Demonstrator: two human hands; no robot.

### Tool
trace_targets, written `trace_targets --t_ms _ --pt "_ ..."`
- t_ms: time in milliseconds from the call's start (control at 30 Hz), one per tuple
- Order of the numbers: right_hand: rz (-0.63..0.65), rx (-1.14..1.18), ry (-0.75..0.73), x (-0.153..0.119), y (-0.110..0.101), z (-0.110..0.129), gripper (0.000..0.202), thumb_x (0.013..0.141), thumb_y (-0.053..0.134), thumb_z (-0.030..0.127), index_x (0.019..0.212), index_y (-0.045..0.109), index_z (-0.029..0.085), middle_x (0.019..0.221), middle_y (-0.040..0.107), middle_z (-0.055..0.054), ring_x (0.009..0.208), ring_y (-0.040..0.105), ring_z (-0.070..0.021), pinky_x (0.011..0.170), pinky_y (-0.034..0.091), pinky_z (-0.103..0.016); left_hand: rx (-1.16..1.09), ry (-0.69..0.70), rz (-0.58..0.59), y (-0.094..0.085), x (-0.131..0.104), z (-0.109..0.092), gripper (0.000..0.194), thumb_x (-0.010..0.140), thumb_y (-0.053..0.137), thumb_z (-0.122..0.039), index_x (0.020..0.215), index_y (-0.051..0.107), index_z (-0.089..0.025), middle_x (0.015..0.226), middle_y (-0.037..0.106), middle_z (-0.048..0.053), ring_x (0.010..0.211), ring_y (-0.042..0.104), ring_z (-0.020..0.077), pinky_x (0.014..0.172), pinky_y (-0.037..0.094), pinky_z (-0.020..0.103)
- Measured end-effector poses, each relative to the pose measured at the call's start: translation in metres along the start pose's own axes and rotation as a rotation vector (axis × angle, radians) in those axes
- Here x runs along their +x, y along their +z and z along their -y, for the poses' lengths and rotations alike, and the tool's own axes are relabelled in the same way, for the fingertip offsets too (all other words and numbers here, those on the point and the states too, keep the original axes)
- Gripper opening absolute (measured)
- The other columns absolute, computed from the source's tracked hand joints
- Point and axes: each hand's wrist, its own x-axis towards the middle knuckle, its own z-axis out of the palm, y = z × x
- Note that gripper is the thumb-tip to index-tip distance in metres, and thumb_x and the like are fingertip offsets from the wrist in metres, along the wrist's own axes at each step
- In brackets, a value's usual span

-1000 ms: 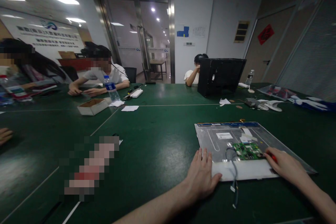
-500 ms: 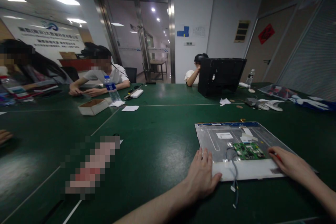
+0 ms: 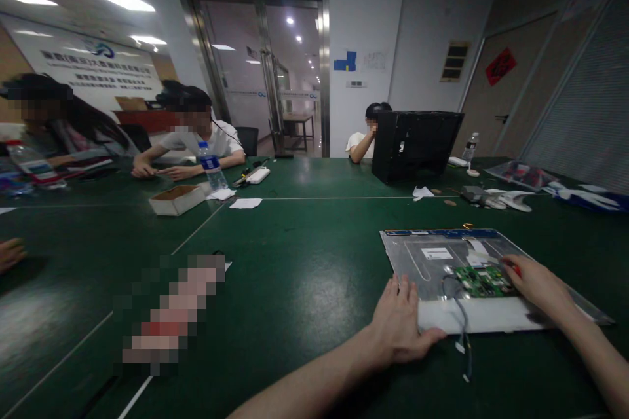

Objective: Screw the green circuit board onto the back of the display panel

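Observation:
A flat display panel point(image 3: 410, 260) lies back side up on the green table in front of me. Fixed to it is a green circuit board point(image 3: 477, 281), and a dark cable point(image 3: 462, 317) hangs from the board over the panel's near edge. My left hand point(image 3: 400, 324) rests flat at the panel's left near corner, fingers stretched out and thumb along the white strip point(image 3: 484, 316). At the board's upper right, my right hand point(image 3: 543, 285) is closed around a small red-handled tool point(image 3: 515, 269); its tip is too small to make out.
A black monitor housing point(image 3: 417, 144) stands across the table, with a person behind it. Other people sit at the far left. A white open box point(image 3: 177, 201), a water bottle point(image 3: 211, 169) and paper scraps point(image 3: 246, 203) lie beyond the panel. A blurred-out object point(image 3: 177, 308) is on the left.
The panel has slid to the right, my left hand moving along with it. My right hand has shifted from the panel's near right side up to the circuit board's upper right.

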Motion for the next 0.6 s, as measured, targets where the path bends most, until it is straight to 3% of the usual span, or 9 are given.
trace_targets --t_ms 167,267,467,600 --pt "0.142 0.113 -0.118 0.009 -0.005 0.024 0.039 0.084 0.039 0.043 0.086 0.071 0.02 0.096 0.072 -0.01 0.09 0.066 -0.0259 0.078 0.05 -0.034 -0.013 0.102 0.027 0.006 0.019 -0.004 0.098 0.08 0.04 -0.073 0.143 0.029 0.001 0.15 0.024 0.024 0.137 0.022 0.0398 0.112 0.019 0.045" --pt "0.192 0.154 -0.162 0.012 -0.003 0.034 0.038 0.083 0.043 0.047 0.084 0.071 0.022 0.092 0.072 -0.008 0.089 0.065 -0.0249 0.077 0.048 -0.032 0.004 0.128 0.046 0.009 0.031 -0.009 0.1 0.078 0.041 -0.075 0.142 0.031 0.001 0.149 0.026 0.024 0.136 0.023 0.0402 0.111 0.019 0.045" --pt "0.202 0.168 -0.132 0.016 0.003 0.031 0.036 0.083 0.041 0.041 0.083 0.07 0.02 0.089 0.071 -0.009 0.081 0.065 -0.0241 0.072 0.047 -0.032 0.04 0.155 0.029 0.013 0.042 -0.018 0.1 0.079 0.039 -0.076 0.14 0.033 0.004 0.147 0.029 0.026 0.136 0.024 0.0398 0.112 0.015 0.042" --pt "0.19 0.161 -0.106 0.017 0.008 0.026 0.033 0.08 0.042 0.036 0.089 0.07 0.02 0.098 0.072 -0.009 0.09 0.065 -0.0258 0.077 0.047 -0.034 0.051 0.153 0.026 0.017 0.049 -0.021 0.101 0.078 0.042 -0.075 0.14 0.033 0.004 0.147 0.029 0.027 0.135 0.024 0.0415 0.111 0.018 0.043"
